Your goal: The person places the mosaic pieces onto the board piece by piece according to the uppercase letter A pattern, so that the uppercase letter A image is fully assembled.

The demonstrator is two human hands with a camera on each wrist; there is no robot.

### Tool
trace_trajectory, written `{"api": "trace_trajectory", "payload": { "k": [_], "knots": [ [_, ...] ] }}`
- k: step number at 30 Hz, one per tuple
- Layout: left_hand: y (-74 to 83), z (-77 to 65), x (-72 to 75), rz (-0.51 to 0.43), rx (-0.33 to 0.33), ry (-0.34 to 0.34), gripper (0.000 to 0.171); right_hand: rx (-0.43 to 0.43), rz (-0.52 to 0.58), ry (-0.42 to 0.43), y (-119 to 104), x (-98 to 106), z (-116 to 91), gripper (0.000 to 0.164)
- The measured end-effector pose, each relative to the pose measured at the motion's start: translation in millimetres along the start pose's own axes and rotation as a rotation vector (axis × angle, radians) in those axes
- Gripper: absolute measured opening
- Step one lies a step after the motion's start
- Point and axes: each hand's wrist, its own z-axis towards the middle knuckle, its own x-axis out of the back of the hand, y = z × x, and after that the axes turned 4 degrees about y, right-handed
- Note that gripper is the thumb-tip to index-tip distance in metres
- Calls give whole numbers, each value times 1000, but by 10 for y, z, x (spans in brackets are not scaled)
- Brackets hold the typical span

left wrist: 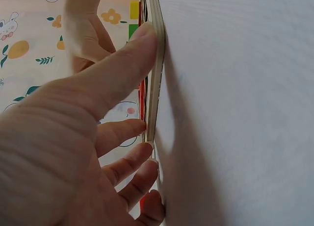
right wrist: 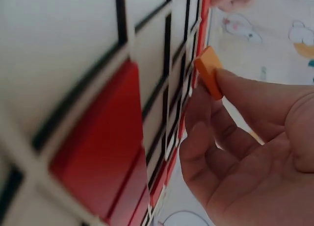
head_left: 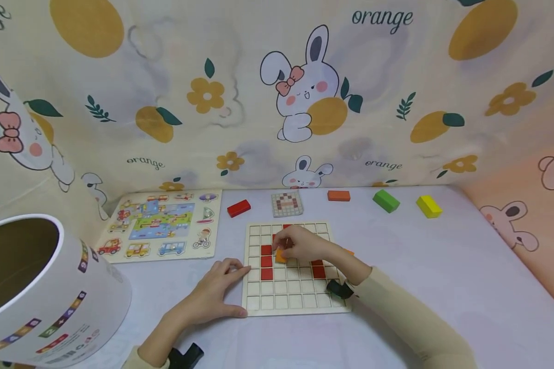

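Your right hand [head_left: 300, 245] pinches an orange tile [right wrist: 209, 71] just over the grid board [head_left: 254, 300], beside 3 red tiles [head_left: 266, 261]. Your left hand [head_left: 217, 287], fingers straight, presses the board's left edge, steadying it.

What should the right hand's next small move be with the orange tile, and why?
Probably lower the orange tile into an empty cell beside the red tiles. The right hand pinches it just above the grid board, not yet seated, while the left hand rests against the board's edge.
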Motion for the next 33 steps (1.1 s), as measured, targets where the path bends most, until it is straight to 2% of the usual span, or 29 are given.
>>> {"api": "trace_trajectory", "payload": {
  "k": [6, 11, 15, 21, 28, 33],
  "knots": [
    [-12, -1, 2, 7, -9, 0, 91, -55, -7, 18, -71, -104, 41, 13],
    [-9, -12, 6, 15, -15, 1, 91, -80, -84, 57, -138, -137, 32, 13],
    [3, -15, 10, 15, -15, 2, 91, -92, -153, 87, -171, -142, 12, 12],
    [4, -12, 7, 12, -14, 1, 91, -93, -148, 79, -167, -151, 10, 11],
    [-7, -8, -12, 19, -18, 6, 91, -125, -221, 91, -177, -163, 1, 12],
    [-6, -3, -6, 16, -10, 2, 91, -155, -240, 139, -175, -64, -66, 12]
  ]
}}
